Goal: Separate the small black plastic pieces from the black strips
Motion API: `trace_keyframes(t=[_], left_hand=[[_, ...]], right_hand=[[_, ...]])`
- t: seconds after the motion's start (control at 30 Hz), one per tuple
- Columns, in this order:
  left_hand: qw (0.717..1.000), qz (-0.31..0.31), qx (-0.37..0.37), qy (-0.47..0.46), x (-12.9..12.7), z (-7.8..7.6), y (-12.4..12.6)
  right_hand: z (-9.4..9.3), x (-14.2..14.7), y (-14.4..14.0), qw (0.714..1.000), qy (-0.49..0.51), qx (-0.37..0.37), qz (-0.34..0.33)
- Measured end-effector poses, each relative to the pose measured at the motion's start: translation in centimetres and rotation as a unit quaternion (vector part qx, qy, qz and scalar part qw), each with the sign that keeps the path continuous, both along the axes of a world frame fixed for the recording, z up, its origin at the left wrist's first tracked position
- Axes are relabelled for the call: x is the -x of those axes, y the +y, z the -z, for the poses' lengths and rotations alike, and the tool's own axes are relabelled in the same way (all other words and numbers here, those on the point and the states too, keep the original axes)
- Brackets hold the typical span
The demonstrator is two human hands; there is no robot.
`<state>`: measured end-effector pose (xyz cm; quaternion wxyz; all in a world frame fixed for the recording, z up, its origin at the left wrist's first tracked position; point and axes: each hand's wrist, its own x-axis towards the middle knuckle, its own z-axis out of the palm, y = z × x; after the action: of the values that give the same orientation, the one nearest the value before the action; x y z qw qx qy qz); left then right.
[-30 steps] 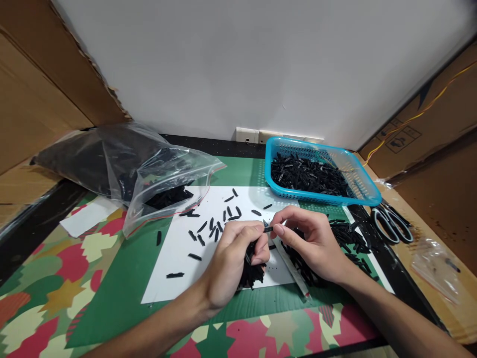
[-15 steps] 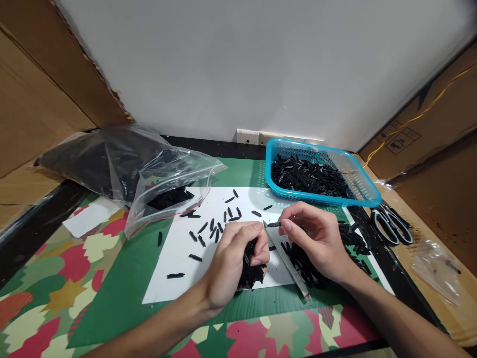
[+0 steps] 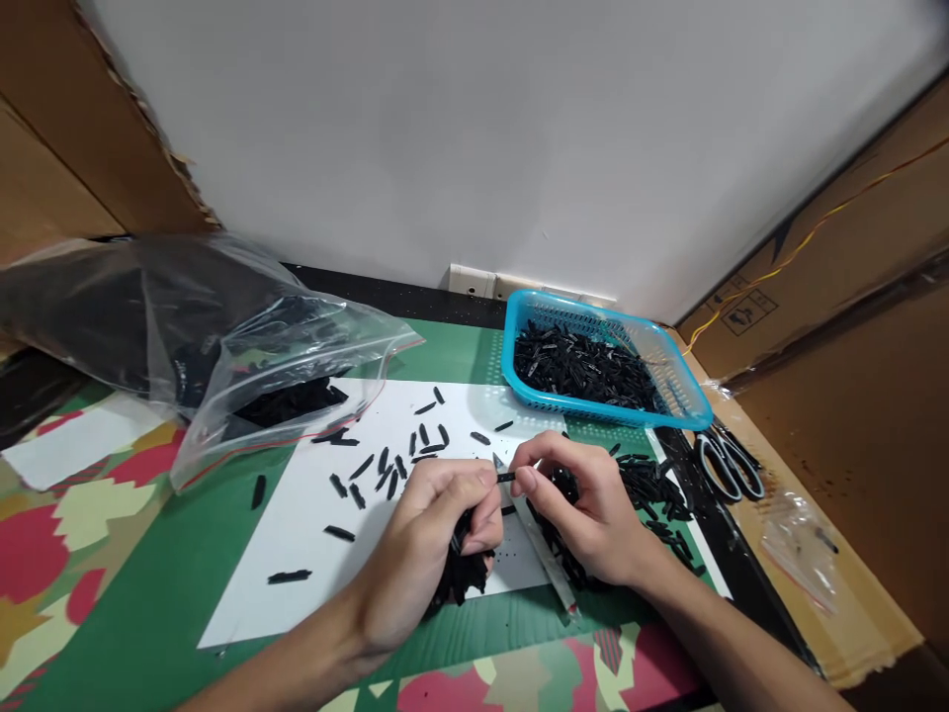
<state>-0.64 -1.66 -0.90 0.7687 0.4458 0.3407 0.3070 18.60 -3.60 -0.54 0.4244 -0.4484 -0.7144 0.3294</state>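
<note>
My left hand [image 3: 437, 529] is closed round a bunch of small black strips [image 3: 461, 574], which stick out below its fingers. Between thumb and forefinger my right hand [image 3: 582, 504] pinches one short black strip [image 3: 505, 478]. The strip's far end meets the left thumb and forefinger, and any contact beyond is hidden. Just below this spot lies a pointed blade with a long pale handle [image 3: 545, 559], its tip [image 3: 498, 461] showing between the hands. A heap of black strips [image 3: 567, 569] lies partly hidden under my right hand.
Loose black strips [image 3: 356, 494] are scattered over white paper [image 3: 267, 534]. A blue basket [image 3: 608, 407] holds many strips at the back. A clear zip bag [image 3: 297, 366] of black material lies left. Scissors [image 3: 731, 470] and a small plastic bag [image 3: 801, 554] are right, beside cardboard.
My right hand has come closer to my left, bringing the pinched strip up to the left thumb and forefinger. The whole view has shifted, so the surroundings sit further left.
</note>
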Motion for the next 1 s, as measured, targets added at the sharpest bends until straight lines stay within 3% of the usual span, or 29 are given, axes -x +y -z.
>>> trace_keyframes(t=[0.2, 0.43, 1.0], left_hand=[[1.000, -0.006, -0.010, 0.001, 0.04, -0.54, -0.18], [1.000, -0.002, 0.005, -0.014, 0.18, -0.51, -0.24], [1.000, -0.011, 0.018, -0.009, 0.19, -0.38, -0.28]], right_hand=[[-0.11, 0.12, -0.19, 0.999, 0.025, 0.024, -0.028], [0.33, 0.25, -0.16, 0.997, 0.066, 0.026, -0.003], [0.47, 0.00, -0.33, 0.998, 0.045, -0.038, 0.014]])
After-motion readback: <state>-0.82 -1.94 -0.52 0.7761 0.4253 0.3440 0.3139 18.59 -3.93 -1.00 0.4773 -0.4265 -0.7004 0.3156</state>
